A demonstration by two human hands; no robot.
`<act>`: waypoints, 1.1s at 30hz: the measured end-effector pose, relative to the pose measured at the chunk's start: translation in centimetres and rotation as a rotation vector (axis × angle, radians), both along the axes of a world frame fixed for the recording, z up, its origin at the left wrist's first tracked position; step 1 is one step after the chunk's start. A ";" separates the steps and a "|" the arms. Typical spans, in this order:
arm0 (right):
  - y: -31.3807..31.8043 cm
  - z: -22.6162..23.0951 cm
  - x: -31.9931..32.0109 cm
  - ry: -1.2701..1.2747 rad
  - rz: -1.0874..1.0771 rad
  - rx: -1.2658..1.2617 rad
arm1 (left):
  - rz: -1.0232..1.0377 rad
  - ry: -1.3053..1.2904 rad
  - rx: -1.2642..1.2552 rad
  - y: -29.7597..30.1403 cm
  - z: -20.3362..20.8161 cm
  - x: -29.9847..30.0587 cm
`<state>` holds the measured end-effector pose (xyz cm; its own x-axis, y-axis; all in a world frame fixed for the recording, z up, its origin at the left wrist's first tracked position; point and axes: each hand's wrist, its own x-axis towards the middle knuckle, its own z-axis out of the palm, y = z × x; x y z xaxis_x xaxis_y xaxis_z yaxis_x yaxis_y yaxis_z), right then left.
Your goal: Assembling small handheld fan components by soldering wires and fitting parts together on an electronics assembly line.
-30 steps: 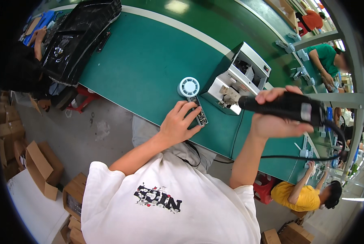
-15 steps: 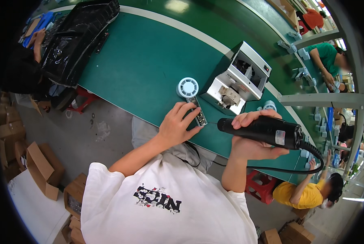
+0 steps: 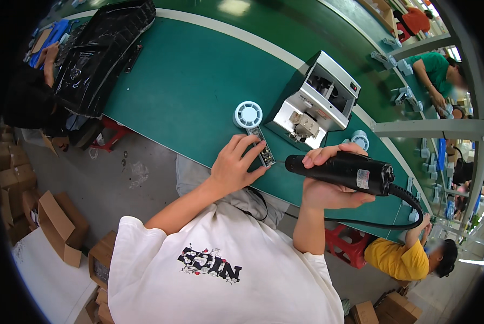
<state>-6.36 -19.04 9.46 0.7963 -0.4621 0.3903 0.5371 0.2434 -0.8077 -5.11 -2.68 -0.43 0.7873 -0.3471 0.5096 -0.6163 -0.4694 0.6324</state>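
Observation:
My left hand (image 3: 239,162) is closed round the handle of a small device, thumb on one side and fingers on the other. The device has a pale blue round vented head (image 3: 249,114) and an opened handle (image 3: 266,153) with parts showing inside. Wrapped in my right hand (image 3: 328,186) is a black electric screwdriver (image 3: 342,171), held nearly level. Its thin bit points left and reaches close to the end of the handle; whether it touches cannot be made out. A black cord runs from the screwdriver's back end.
A silver-and-black screw feeder (image 3: 320,105) stands just beyond my hands on the green table (image 3: 182,81). Another pale blue device (image 3: 360,140) lies right of it. A black tray (image 3: 99,59) sits at far left, by a co-worker. A red stool (image 3: 347,245) stands below the table at right.
The screwdriver in my right hand has shifted slightly left, bringing its bit closer to the handle. My left hand and the device stay nearly in place.

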 end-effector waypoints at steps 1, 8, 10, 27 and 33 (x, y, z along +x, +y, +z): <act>0.0 0.0 0.0 0.001 -0.001 0.000 | 0.002 0.004 0.003 0.0 0.0 0.0; 0.2 0.2 -0.2 0.032 -0.010 0.000 | 0.001 0.007 0.003 0.0 -0.1 0.0; 0.3 0.1 -0.3 0.063 -0.023 -0.022 | -0.002 0.010 0.001 0.0 -0.1 0.1; 0.7 -0.9 -0.8 0.007 0.048 -0.058 | -0.017 0.007 0.011 0.2 0.0 0.0; -1.7 3.4 2.2 -0.150 0.130 0.036 | 0.008 0.009 -0.012 0.1 -0.4 -0.3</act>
<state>-4.20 -20.77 12.83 0.7844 -0.3751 0.4940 0.6127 0.3453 -0.7109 -5.42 -2.56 -0.83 0.7945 -0.3350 0.5064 -0.6069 -0.4667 0.6433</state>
